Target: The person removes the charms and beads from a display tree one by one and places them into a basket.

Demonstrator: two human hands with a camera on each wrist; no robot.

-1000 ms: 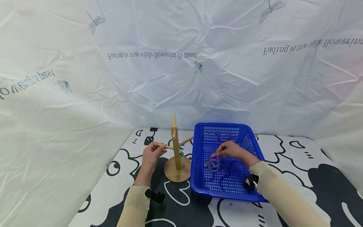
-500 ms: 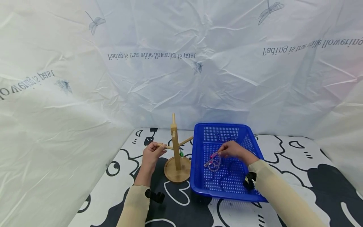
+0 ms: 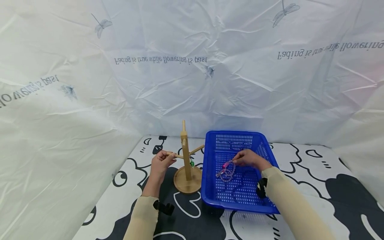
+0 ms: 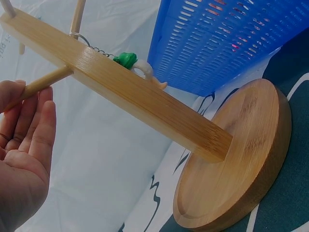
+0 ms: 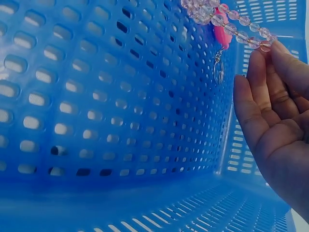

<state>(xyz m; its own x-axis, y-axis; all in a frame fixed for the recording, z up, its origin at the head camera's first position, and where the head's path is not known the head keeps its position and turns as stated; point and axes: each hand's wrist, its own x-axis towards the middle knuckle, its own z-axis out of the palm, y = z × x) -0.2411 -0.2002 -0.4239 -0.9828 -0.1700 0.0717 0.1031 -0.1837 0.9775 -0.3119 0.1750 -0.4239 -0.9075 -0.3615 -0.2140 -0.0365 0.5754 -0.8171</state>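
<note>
My left hand [image 3: 159,165] pinches the end of a side peg [image 4: 46,84] on a wooden stand [image 3: 186,160] with a round base. From another peg of the stand hangs a keychain with a green and white charm [image 4: 126,60], partly behind the post in the left wrist view. My right hand [image 3: 247,158] reaches into a blue basket [image 3: 240,209]. Between its thumb and index finger it pinches a string of clear pinkish beads [image 5: 241,37], its other fingers loosely bent. Beside the beads is a bright pink charm [image 5: 222,33] with a metal clasp [image 5: 218,70].
The basket stands right of the wooden stand, its perforated walls rising around my right hand. Under both lies a black-and-white cartoon-print cloth [image 3: 300,186]. A pale printed sheet [image 3: 186,93] hangs behind and at the sides.
My right hand has shifted slightly right, drawing out a loop of the beads, so the pink charm shows apart from the fingers. The left hand stays on the peg.
</note>
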